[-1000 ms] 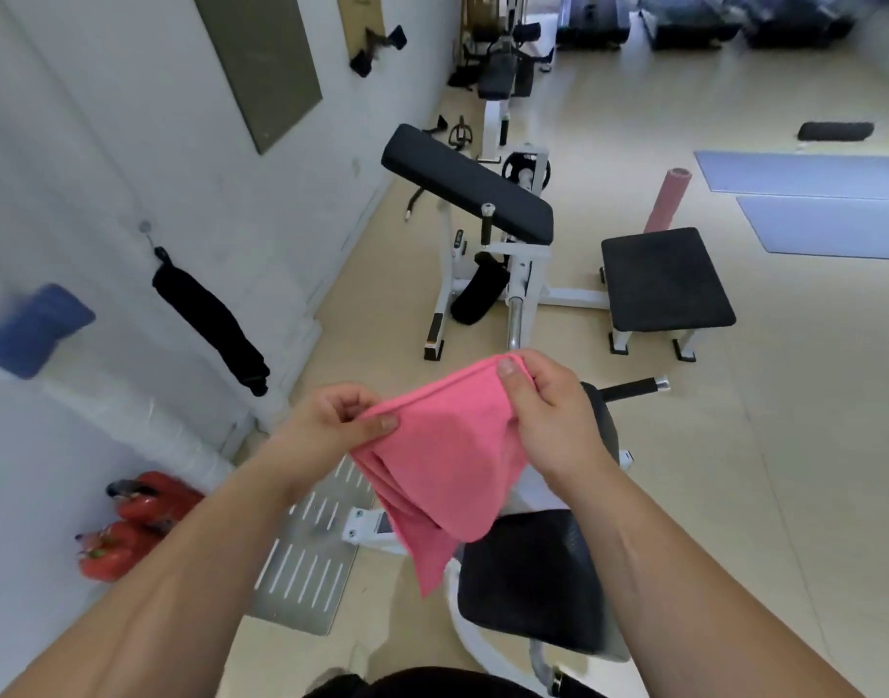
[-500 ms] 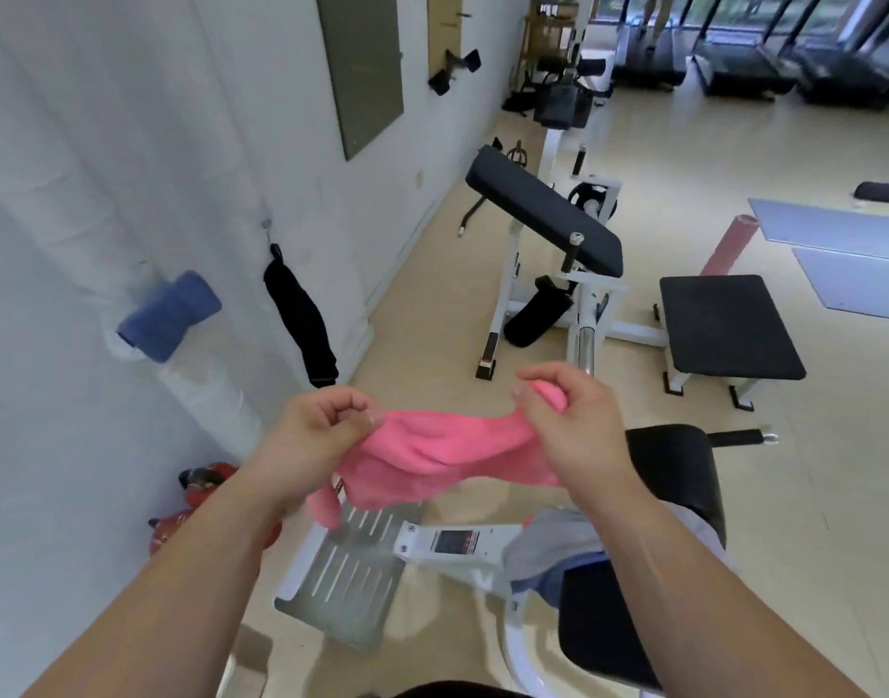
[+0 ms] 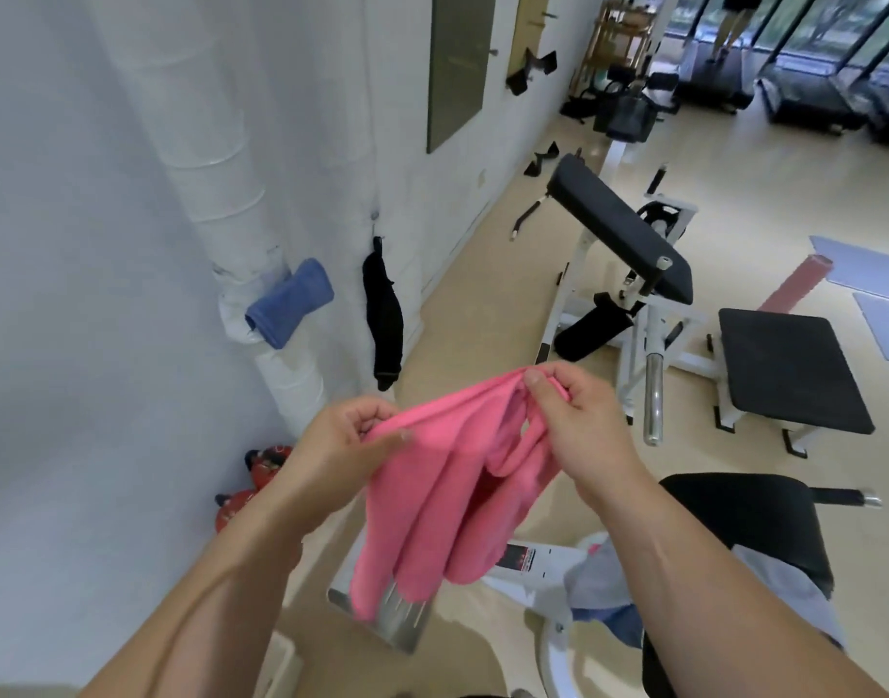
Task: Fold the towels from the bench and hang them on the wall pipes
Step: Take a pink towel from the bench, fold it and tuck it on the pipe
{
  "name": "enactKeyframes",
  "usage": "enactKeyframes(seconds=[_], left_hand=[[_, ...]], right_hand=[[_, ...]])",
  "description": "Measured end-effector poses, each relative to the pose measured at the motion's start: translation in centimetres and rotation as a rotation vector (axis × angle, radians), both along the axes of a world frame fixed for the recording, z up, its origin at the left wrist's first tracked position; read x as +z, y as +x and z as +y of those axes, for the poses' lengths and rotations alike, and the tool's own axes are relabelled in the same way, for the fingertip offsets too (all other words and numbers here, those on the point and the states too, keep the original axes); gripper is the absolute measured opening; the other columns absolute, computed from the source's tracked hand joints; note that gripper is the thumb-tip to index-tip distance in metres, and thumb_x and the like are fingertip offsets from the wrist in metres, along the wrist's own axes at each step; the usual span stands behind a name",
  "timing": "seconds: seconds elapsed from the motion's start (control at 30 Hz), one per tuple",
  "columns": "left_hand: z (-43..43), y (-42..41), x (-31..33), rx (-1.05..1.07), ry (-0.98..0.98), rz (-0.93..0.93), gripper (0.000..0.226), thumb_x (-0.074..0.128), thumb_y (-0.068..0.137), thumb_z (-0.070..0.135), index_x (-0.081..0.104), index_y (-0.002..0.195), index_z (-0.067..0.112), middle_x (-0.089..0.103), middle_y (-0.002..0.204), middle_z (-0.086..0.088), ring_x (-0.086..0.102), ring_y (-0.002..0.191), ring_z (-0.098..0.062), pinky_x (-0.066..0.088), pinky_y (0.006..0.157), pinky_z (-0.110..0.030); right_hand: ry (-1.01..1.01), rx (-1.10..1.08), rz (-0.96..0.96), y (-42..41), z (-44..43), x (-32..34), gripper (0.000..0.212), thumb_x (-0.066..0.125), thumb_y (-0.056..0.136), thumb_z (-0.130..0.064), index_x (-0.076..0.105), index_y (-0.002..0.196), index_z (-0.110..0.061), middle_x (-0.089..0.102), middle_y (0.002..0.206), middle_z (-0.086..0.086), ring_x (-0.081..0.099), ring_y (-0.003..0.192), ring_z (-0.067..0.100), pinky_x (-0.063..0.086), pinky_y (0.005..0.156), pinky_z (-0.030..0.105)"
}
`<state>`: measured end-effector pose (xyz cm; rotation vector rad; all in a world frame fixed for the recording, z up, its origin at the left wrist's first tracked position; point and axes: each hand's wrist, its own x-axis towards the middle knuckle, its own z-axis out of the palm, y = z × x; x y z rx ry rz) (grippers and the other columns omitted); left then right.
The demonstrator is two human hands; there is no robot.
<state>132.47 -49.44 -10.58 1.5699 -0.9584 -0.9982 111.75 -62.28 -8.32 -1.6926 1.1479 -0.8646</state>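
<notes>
1. Done: one blue towel (image 3: 289,302) hangs on the wall pipe (image 3: 206,158).
2. In progress: left hand (image 3: 331,445) and right hand (image 3: 578,420) pinch the pink towel (image 3: 447,476) by its top edge, in mid-air and loosely folded.
3. Remaining: grey cloth (image 3: 601,571) lies on the bench (image 3: 749,516).

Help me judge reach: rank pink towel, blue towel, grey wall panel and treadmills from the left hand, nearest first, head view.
1. pink towel, gripped by left hand.
2. blue towel, on pipe, left.
3. grey wall panel, upper middle.
4. treadmills, far back right.
</notes>
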Motion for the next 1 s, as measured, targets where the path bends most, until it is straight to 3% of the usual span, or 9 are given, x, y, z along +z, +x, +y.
enactKeyframes(seconds=[0.2,0.3,0.4,0.5,0.57,0.63,0.77,0.87,1.0], left_hand=[[1.1,4.3,-1.3,0.114,0.114,0.031,0.019,0.075,0.09,0.026,0.068,0.077,0.014,0.055,0.063,-0.004,0.041,0.058,-0.024,0.033,0.058,-0.04],[0.0,4.7,-1.5,0.213,0.075,0.138,0.018,0.081,0.082,0.025,0.07,0.07,0.017,0.052,0.059,-0.002,0.036,0.06,-0.026,0.029,0.055,-0.034],[-2.3,4.6,-1.5,0.278,0.021,0.236,0.039,0.094,0.051,0.045,0.07,0.068,0.02,0.06,0.06,-0.001,0.047,0.055,-0.019,0.035,0.051,-0.025],[-5.5,3.9,-1.4,0.361,0.009,0.395,0.036,0.093,0.056,0.028,0.069,0.076,0.01,0.066,0.067,-0.01,0.057,0.056,-0.019,0.045,0.053,-0.026],[-7.9,3.2,-1.3,0.44,0.049,0.451,0.029,0.089,0.062,0.023,0.07,0.078,0.008,0.067,0.07,-0.015,0.059,0.059,-0.024,0.046,0.057,-0.031],[-10.4,2.3,-1.3,0.512,0.071,0.485,0.032,0.087,0.065,0.02,0.069,0.087,0.003,0.069,0.072,-0.018,0.061,0.061,-0.026,0.049,0.059,-0.032],[-14.8,0.3,-1.3,0.628,0.123,0.521,0.023,0.077,0.085,0.01,0.067,0.099,-0.005,0.069,0.076,-0.02,0.062,0.06,-0.026,0.051,0.055,-0.031],[-16.6,-1.1,-1.2,0.626,0.108,0.458,0.016,0.073,0.089,0.015,0.073,0.094,-0.001,0.069,0.079,-0.02,0.063,0.067,-0.026,0.053,0.062,-0.035],[-16.7,-2.2,-0.6,0.627,0.134,0.107,0.023,0.062,0.098,0.017,0.075,0.079,0.015,0.063,0.054,0.012,0.055,0.05,-0.001,0.042,0.05,-0.014]], right_hand=[[0.055,-0.213,-0.131,0.1,-4.9,-0.2,0.021,0.059,0.1,-0.021,0.073,0.084,-0.022,0.071,0.076,-0.004,0.064,0.073,0.011,0.047,0.072,0.029],[0.052,-0.255,-0.137,0.7,-7.2,-0.4,0.022,0.059,0.1,-0.024,0.072,0.083,-0.025,0.069,0.076,-0.007,0.063,0.074,0.012,0.047,0.074,0.03],[0.03,-0.252,-0.078,1.5,-9.7,-1.3,0.027,0.057,0.1,-0.027,0.069,0.076,-0.025,0.069,0.073,-0.004,0.063,0.075,0.013,0.049,0.073,0.033],[0.126,-0.195,-0.053,2.5,-12.9,-2.3,0.019,0.058,0.097,-0.019,0.068,0.081,-0.014,0.071,0.085,0.012,0.065,0.081,0.019,0.052,0.081,0.036],[0.197,-0.141,-0.042,3.5,-14.5,-2.5,0.011,0.057,0.096,-0.014,0.066,0.096,-0.021,0.068,0.089,0.002,0.066,0.084,0.016,0.053,0.078,0.019],[0.256,-0.078,-0.048,4.6,-15.5,-3.0,0.02,0.056,0.095,-0.011,0.062,0.109,-0.023,0.063,0.087,-0.001,0.058,0.069,0.01,0.043,0.054,0.008],[0.246,0.236,-0.041,7.3,-16.5,-4.4,0.017,0.059,0.089,-0.008,0.063,0.088,-0.025,0.061,0.073,-0.01,0.053,0.061,0.008,0.043,0.061,0.025],[0.281,0.505,-0.072,8.6,-16.3,-4.4,0.017,0.06,0.092,-0.008,0.065,0.089,-0.024,0.065,0.077,-0.009,0.058,0.068,0.002,0.048,0.066,0.021],[0.379,0.69,-0.122,9.9,-16.3,-4.6,0.007,0.061,0.09,-0.019,0.065,0.09,-0.024,0.069,0.084,0.002,0.064,0.076,0.013,0.051,0.066,0.031]])
